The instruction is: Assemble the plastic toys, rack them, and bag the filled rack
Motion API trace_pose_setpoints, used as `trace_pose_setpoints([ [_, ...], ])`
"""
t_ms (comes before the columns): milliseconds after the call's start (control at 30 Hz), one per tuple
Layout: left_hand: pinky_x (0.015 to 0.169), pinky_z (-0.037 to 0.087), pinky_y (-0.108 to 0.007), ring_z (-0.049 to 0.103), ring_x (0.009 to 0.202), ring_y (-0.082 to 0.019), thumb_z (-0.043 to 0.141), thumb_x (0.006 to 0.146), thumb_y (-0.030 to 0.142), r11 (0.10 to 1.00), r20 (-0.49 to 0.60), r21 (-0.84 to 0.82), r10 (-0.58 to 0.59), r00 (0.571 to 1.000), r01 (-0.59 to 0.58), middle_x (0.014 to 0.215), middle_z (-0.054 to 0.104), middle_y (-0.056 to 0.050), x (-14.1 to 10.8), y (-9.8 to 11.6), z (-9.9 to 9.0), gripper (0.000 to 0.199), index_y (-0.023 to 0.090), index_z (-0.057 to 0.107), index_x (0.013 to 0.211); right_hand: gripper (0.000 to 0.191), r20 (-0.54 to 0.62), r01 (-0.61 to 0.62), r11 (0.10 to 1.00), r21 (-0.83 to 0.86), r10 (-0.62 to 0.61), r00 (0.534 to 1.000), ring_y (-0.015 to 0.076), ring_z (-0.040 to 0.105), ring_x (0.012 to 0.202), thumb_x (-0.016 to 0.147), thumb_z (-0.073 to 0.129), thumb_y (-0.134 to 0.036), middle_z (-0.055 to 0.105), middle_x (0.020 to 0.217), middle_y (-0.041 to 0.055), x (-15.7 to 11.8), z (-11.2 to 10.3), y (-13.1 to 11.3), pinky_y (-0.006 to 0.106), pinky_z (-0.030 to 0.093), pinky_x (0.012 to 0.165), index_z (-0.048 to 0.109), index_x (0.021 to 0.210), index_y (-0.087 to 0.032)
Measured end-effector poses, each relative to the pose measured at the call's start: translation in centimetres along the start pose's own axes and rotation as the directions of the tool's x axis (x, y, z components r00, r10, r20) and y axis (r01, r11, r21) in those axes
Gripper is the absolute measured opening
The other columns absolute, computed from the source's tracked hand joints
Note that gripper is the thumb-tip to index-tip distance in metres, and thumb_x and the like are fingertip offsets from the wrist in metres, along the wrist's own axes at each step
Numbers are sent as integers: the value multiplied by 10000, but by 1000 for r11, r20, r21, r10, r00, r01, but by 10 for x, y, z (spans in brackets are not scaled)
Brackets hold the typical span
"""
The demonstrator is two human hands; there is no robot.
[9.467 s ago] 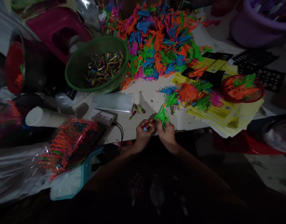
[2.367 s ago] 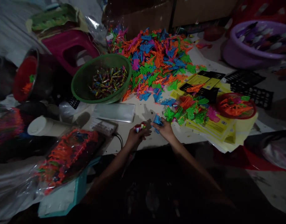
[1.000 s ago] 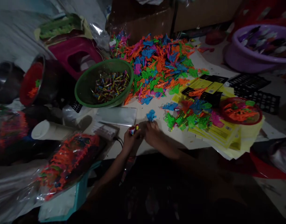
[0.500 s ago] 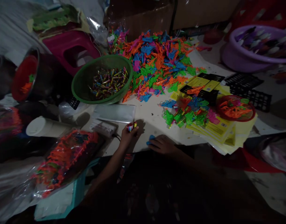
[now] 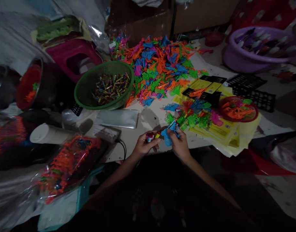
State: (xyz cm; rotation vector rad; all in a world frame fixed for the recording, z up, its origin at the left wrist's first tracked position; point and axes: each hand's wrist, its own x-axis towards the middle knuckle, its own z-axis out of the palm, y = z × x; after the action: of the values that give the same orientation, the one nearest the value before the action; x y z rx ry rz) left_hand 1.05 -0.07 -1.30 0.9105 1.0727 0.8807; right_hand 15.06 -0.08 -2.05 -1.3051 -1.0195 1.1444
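My left hand [image 5: 146, 144] is closed around a few small, shiny wrapped rolls [image 5: 150, 137] in red, white and yellow; their exact kind is hard to make out. Close beside it, my right hand [image 5: 179, 144] grips a flat blue plastic toy piece [image 5: 167, 138] with loops at its upper end. The two hands are held near each other above the table's front edge, and the blue piece points toward the yellow roll. Whether they touch I cannot tell. Just beyond my right hand lies a small heap of toy pieces [image 5: 192, 119], mostly green, with rolls among them.
A large pile of coloured plastic toy pieces [image 5: 159, 64] covers the table's back. Left of it stands a green basin [image 5: 81, 93] of similar rolls. Yellow cards [image 5: 220, 137], a red basket [image 5: 255, 112] and a purple tub [image 5: 244, 59] are at right. A clear plastic packet [image 5: 119, 118] lies left.
My right hand has lifted the blue toy piece from the table edge and turned it upward. My left hand has moved right, toward it, still holding the rolls.
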Motion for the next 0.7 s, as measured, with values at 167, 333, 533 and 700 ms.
trace_pose_setpoints([
  [167, 355, 434, -228, 512, 371, -111, 708, 597, 371, 999, 66, 40, -15, 998, 12, 474, 557, 29, -4, -1, -2, 426, 121, 565, 911, 217, -15, -7, 1000, 17, 7, 1000, 107, 483, 553, 729, 536, -405, 544, 603, -23, -3, 2, 1, 229, 424, 547, 555, 690, -192],
  [333, 377, 457, -239, 548, 396, -130, 694, 612, 366, 988, 105, 154, -4, 994, -13, 495, 579, 24, -3, -6, 0, 395, 138, 580, 915, 211, -62, 51, 997, -52, -54, 997, 90, 437, 515, 741, 508, -394, 490, 565, -39, -8, 7, -2, 215, 403, 521, 505, 661, -199],
  [533, 386, 429, -192, 596, 515, -123, 698, 610, 361, 982, -36, 187, 21, 999, -14, 712, 644, -28, 15, -17, -7, 464, 154, 582, 1009, 325, -258, 17, 832, -555, -191, 947, 200, 537, 692, 707, 531, -465, 592, 723, 71, 57, -60, -1, 334, 438, 606, 605, 798, -161],
  [700, 361, 361, -155, 539, 447, -65, 671, 638, 390, 989, -221, -56, -145, 964, 136, 770, 627, -31, 30, -21, -30, 485, 143, 523, 1028, 489, -264, -3, 478, -878, -480, 836, 341, 432, 1064, 742, 526, -376, 508, 1143, 230, 118, -65, -8, 494, 325, 870, 530, 1128, -75],
])
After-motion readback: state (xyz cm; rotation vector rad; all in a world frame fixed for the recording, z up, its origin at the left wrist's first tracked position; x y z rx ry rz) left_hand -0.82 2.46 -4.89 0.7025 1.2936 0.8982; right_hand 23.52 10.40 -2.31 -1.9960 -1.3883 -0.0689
